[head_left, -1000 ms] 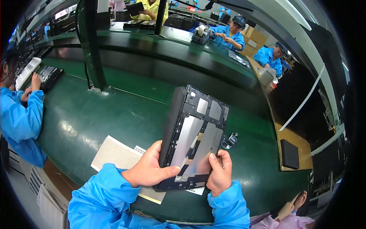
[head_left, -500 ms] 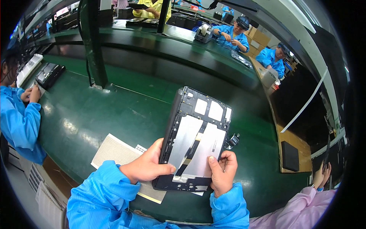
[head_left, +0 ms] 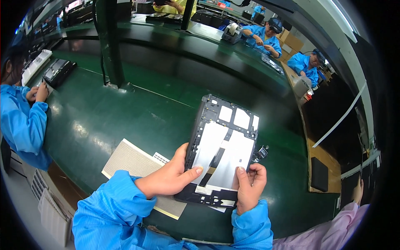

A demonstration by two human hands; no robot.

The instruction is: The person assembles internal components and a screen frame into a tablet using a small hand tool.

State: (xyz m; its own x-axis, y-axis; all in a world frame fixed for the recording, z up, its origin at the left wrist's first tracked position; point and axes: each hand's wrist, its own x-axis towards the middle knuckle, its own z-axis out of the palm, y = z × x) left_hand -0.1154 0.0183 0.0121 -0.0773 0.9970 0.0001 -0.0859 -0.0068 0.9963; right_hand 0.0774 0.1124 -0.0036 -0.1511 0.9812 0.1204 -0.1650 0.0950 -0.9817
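A thick black tablet frame (head_left: 193, 162), possibly a stack of several, is held tilted over the green bench. Its upper face carries a silver metal plate (head_left: 235, 150) crossed by a dark ribbon cable (head_left: 214, 160), with white cut-outs at the far end. My left hand (head_left: 166, 180) grips the near left side, thumb on the plate and fingers hidden beneath. On the right edge my right hand (head_left: 250, 189) is closed, its thumb pressing the plate's lower right. A thin dark sliver shows between that hand's fingers, too small to name.
A beige gridded sheet (head_left: 131, 160) lies under my left forearm. Just right of the frame sits a small black device (head_left: 260, 153). A green post (head_left: 109, 46) rises from the bench. Co-workers in blue sit left and far right; a pink sleeve (head_left: 329, 227) is at lower right.
The whole scene has shifted slightly rightward in view. Both hands keep their hold on the tablet frame, which now looks a little more tilted back. The co-worker's hand at far right has lowered.
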